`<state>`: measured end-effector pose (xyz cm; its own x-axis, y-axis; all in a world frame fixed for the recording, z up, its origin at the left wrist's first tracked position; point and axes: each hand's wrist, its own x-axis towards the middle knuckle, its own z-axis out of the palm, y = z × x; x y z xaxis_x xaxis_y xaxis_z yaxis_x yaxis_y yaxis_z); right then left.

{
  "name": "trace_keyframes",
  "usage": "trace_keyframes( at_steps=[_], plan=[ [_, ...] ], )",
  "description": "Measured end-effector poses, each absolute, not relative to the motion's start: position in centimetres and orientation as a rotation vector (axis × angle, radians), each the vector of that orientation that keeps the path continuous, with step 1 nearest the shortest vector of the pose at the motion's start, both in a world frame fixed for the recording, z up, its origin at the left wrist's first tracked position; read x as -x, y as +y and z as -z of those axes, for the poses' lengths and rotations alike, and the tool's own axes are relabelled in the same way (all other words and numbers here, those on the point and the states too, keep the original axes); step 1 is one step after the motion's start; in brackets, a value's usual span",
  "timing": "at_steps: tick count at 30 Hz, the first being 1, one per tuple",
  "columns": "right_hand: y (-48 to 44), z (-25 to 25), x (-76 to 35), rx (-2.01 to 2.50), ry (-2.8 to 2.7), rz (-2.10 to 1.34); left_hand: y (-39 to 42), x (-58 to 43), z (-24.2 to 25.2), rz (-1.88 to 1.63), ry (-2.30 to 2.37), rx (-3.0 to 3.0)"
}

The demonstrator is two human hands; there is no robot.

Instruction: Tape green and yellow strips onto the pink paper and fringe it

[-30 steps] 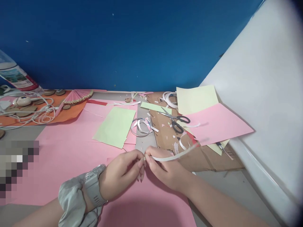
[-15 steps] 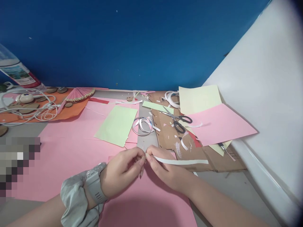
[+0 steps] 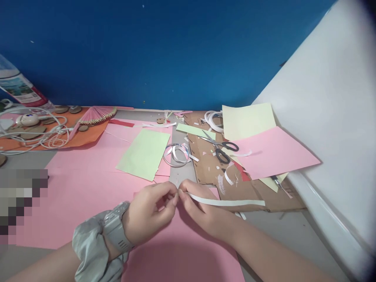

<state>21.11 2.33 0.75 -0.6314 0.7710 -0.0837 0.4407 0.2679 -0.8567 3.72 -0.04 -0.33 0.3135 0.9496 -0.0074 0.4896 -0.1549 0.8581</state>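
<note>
A long white paper strip runs from my fingers out to the right, above the cardboard sheet. My right hand pinches the strip's near end between thumb and forefinger. My left hand, with a grey watch and a grey scrunchie on the wrist, pinches the same end from the other side, fingertips touching those of the right hand. Both hands hover over a large pink paper sheet.
A green sheet, a roll of clear tape and black-handled scissors lie beyond the hands. Yellow paper and pink paper rest against a white slanted panel on the right. White cables and a pink folded fan lie at the left.
The strip's free end has swung from raised and blurred to lying level, pointing right. Both hands kept their pinch and shifted slightly up in view.
</note>
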Motion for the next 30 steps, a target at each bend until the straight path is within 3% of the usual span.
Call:
trace_keyframes(
  at_steps=[10, 30],
  plan=[
    [2.2, -0.3, -20.2, 1.055, -1.827, -1.630, -0.3, -4.0, -0.1, -0.797, 1.419, -1.994],
    [2.2, 0.4, -20.3, 0.970, -1.587, -1.847, -0.3, -3.7, 0.3, -0.874, 1.329, -1.784]
  ],
)
